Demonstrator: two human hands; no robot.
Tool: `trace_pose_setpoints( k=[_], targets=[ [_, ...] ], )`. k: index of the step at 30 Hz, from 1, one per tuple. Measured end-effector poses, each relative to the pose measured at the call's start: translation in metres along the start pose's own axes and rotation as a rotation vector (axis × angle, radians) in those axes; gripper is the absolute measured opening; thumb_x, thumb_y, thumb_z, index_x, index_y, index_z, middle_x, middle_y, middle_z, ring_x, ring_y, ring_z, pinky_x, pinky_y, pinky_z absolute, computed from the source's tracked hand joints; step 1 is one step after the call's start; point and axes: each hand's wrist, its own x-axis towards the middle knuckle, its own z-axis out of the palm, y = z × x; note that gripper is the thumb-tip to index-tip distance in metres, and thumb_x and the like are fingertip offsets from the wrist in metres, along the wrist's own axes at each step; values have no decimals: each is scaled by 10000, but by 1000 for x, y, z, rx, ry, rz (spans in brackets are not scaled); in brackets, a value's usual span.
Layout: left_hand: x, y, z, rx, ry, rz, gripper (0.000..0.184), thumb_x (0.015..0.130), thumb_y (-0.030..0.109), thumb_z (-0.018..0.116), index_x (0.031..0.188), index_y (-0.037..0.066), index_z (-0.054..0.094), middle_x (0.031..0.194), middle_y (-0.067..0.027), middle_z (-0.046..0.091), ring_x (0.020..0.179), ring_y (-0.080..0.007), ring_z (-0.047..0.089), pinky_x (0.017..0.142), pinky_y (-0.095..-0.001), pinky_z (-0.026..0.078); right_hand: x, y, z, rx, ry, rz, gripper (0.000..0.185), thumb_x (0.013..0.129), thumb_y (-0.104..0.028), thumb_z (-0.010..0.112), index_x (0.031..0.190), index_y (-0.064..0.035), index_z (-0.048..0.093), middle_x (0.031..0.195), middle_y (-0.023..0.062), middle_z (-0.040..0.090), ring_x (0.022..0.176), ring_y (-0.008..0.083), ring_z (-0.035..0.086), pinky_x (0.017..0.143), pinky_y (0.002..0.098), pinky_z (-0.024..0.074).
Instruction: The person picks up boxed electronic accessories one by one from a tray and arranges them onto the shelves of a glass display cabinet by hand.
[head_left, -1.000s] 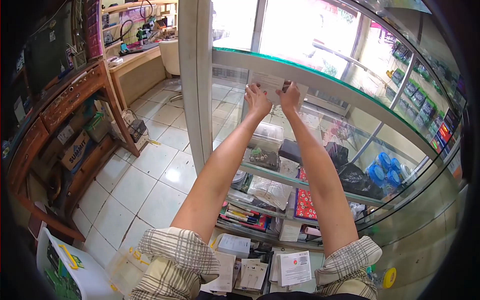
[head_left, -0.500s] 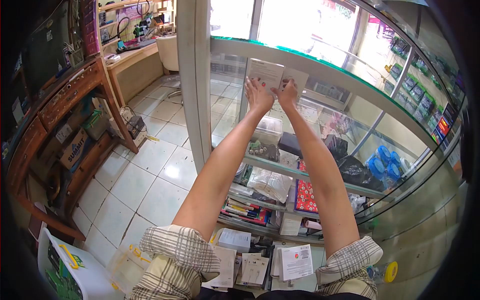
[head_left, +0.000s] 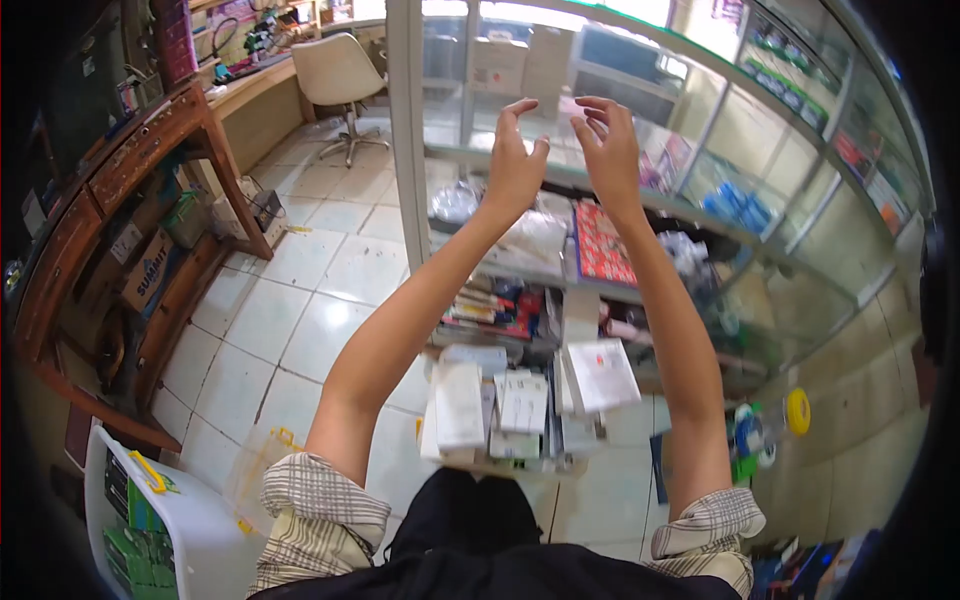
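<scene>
My left hand (head_left: 517, 168) is raised in front of the glass display cabinet, fingers curved and apart, with nothing in it. Beside it my right hand (head_left: 610, 158) is also empty, its fingers bent and spread. Just beyond them, two flat white boxes, a left one (head_left: 499, 66) and a right one (head_left: 548, 62), stand upright on the upper glass shelf. Lower down, between my forearms, several white packages lie in piles, among them a long white box (head_left: 459, 404), a small printed pack (head_left: 522, 402) and a tilted box with a red mark (head_left: 602, 376).
A red patterned box (head_left: 604, 245) sits on a lower shelf, with blue-lidded containers (head_left: 738, 206) to the right. A wooden desk (head_left: 150, 160) and a white swivel chair (head_left: 338, 70) stand left. A white plastic bin (head_left: 165, 520) is at lower left, a yellow-lidded jar (head_left: 785, 415) at right.
Both hands have let go of the white boxes on the upper shelf and drawn back towards me. The view has tilted down, showing more of the piled packages.
</scene>
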Motion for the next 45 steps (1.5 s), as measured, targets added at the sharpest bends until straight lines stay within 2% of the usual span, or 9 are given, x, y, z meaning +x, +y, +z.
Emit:
trace_pose_setpoints(
  k=[5,10,20,26,31,34,38,40,45],
  targets=[
    [-111,40,12,-70,-191,-92,401,799,66,484,1167,-2,340,1225,-147,375,1216,-219,285,995,-293,200,-115,-49,-95,-145,-55,119,158,787,-52,534,933,9,530,947,103,485,917,189,515,822,285,439],
    [-217,8,40,-102,-302,-345,464,789,99,519,1189,-24,317,1230,-171,355,1205,-246,300,991,-321,225,-226,-21,-146,-248,-63,392,156,774,-120,539,894,-19,550,941,134,500,897,252,502,767,321,408],
    [-293,25,68,168,-294,-498,510,779,120,515,1215,-46,309,1055,-240,503,1031,-312,485,880,-346,365,-309,-1,-149,-254,-135,896,342,775,-191,551,1062,-9,506,1023,176,544,950,292,525,814,342,395],
    [-295,46,72,283,-263,-515,520,753,87,535,1209,-40,321,1069,-236,501,1008,-314,492,852,-358,388,-302,-26,-145,-304,-82,729,327,765,-147,554,1056,-7,502,1025,163,541,963,282,522,820,333,392],
    [-286,62,71,17,-83,-532,525,727,45,562,1199,6,335,1113,-207,428,969,-336,471,847,-377,381,-262,-50,-145,-222,-13,491,347,710,-55,588,1037,-7,484,1007,133,523,943,248,513,804,317,398],
    [-260,86,62,-173,12,-522,548,729,24,566,1212,30,308,1133,-170,353,976,-307,459,846,-372,399,-224,-57,-142,-4,26,559,478,675,29,599,1115,-39,426,1076,98,473,974,180,484,836,282,395],
    [-192,71,27,388,-56,-61,570,739,92,585,1220,44,284,1180,-170,296,1108,-285,326,916,-345,332,-140,-84,-137,-23,-9,220,503,638,24,609,1094,-46,407,1039,102,441,971,219,474,811,314,416],
    [-145,69,6,387,-114,66,650,748,159,594,1264,62,213,1225,-186,268,1131,-296,320,915,-360,336,-98,-91,-131,29,-168,100,504,638,32,590,1100,-50,407,1050,95,436,998,213,454,820,315,415],
    [-55,68,-33,46,-442,-59,768,751,225,611,1314,178,90,1233,-183,313,1101,-299,407,829,-395,432,-13,-92,-105,3,-525,-128,537,668,28,574,1155,-64,367,1148,94,386,1023,192,445,821,310,428]
  ],
)
